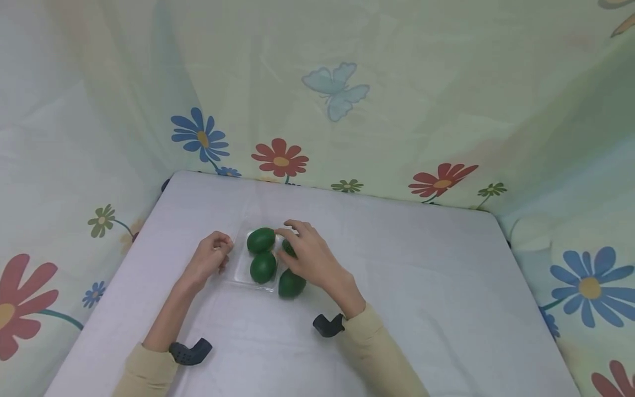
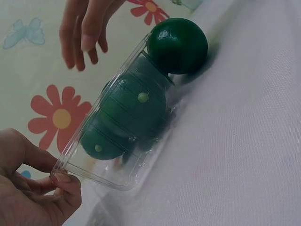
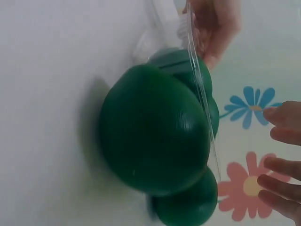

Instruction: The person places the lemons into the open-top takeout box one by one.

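Backdrop: flower-printed cloth is hung behind a white tabletop.
Clear box: its rim is pinched by the left hand; two green fruits are held inside.
Right hand: fingers are spread, nothing is gripped.
Far loose fruit: placed just right of the box, overhung by the nearer right fingers; partly covered, so its long axis cannot be judged surely.
Near loose fruit: placed beside the box's front right corner.
Writing: none can be read.
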`<state>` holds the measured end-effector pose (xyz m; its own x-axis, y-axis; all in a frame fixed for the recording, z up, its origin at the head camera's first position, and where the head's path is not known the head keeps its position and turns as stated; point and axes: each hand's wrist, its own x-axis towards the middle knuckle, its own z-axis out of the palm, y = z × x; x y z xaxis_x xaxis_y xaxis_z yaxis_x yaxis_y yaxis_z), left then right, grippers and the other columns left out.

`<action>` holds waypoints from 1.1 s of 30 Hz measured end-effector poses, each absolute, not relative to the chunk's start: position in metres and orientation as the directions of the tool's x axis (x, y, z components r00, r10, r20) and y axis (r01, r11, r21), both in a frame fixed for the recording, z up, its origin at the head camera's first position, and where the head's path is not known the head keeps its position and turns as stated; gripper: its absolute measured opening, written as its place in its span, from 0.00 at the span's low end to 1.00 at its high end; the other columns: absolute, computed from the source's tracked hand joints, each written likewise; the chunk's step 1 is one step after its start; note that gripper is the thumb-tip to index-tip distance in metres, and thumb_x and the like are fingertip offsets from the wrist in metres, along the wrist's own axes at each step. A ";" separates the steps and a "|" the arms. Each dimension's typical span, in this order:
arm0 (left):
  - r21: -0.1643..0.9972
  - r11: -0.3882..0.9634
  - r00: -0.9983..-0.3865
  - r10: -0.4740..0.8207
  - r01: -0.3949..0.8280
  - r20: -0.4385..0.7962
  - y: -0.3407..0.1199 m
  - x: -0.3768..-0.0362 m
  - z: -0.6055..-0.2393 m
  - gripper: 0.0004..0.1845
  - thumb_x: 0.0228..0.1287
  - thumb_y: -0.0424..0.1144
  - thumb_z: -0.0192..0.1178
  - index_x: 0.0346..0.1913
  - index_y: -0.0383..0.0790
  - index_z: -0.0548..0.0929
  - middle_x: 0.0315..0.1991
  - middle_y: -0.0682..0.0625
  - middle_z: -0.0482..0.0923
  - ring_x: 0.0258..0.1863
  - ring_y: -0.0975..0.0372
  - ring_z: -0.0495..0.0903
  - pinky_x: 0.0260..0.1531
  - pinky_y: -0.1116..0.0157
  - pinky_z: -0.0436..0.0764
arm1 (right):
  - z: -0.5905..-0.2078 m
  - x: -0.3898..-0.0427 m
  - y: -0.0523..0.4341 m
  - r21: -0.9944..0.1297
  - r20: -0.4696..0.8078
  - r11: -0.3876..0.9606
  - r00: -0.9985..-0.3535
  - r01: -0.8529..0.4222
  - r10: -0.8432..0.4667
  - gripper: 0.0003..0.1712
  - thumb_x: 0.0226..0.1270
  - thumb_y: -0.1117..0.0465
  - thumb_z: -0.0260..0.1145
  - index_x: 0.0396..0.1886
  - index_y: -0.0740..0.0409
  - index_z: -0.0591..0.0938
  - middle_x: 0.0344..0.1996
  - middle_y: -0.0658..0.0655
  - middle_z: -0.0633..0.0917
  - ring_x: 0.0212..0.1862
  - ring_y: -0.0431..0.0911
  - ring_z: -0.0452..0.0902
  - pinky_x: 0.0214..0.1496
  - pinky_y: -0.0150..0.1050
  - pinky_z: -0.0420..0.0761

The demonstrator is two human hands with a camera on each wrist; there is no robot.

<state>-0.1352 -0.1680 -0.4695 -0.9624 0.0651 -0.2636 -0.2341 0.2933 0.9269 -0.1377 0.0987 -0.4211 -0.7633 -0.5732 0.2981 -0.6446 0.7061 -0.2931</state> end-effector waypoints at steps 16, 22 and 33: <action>0.921 0.303 -0.959 0.064 -0.244 -0.276 -0.170 -0.135 -0.465 0.15 0.80 0.37 0.50 0.59 0.28 0.69 0.45 0.40 0.73 0.29 0.61 0.71 0.24 0.67 0.76 | -0.433 -0.115 0.143 -0.370 0.369 0.662 -0.757 -0.652 -0.539 0.27 0.64 0.56 0.77 0.61 0.56 0.81 0.62 0.63 0.79 0.60 0.54 0.78 0.55 0.48 0.84; 0.922 0.299 -0.959 0.067 -0.244 -0.275 -0.170 -0.134 -0.464 0.15 0.81 0.37 0.50 0.59 0.28 0.69 0.43 0.40 0.72 0.29 0.61 0.70 0.24 0.67 0.76 | -0.444 -0.108 0.145 -0.375 0.349 0.653 -0.753 -0.658 -0.558 0.31 0.61 0.51 0.79 0.61 0.56 0.81 0.64 0.63 0.78 0.64 0.55 0.76 0.56 0.48 0.84; 0.923 0.302 -0.961 0.070 -0.237 -0.269 -0.168 -0.134 -0.467 0.15 0.80 0.37 0.51 0.59 0.28 0.69 0.41 0.42 0.72 0.28 0.62 0.70 0.23 0.68 0.76 | -0.452 -0.100 0.143 -0.421 0.260 0.664 -0.784 -0.617 -0.563 0.36 0.59 0.46 0.80 0.64 0.54 0.80 0.65 0.62 0.77 0.66 0.58 0.75 0.60 0.51 0.83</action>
